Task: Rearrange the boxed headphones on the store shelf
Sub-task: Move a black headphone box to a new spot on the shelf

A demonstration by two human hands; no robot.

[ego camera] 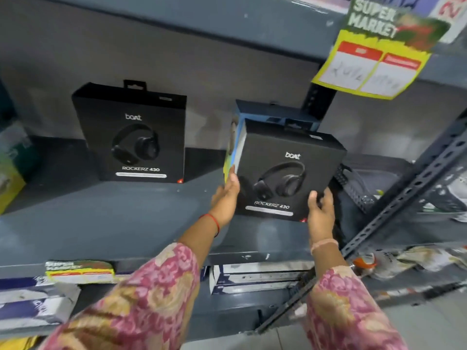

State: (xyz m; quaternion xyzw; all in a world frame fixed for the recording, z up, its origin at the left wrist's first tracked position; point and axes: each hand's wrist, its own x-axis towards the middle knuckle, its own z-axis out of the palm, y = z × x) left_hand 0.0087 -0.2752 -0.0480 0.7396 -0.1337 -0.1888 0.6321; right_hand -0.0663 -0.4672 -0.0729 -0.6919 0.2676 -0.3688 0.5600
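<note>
I see price figures on the yellow promo tag (374, 64) blurred, blue box (275, 114) mostly hidden behind the held headphone box (288, 173), left-edge packages (10, 168) cut off.

I see two black boxes: the held box (288, 173) and the standing box (131, 132), each printed with white lettering and a black headphone picture, with a small red mark at the lower right corner. Behind the held one sits a blue box (267, 114) whose side shows white and yellow-green. The shelf (101, 218) is a dull blue-grey. My sleeves (141, 299) carry a pink and cream floral print (fairly busy). A red thread (214, 222) circles the left wrist; a pale pink band (324, 245) circles the right. The sign (376, 46) is green over yellow, with red and white panels.
</note>
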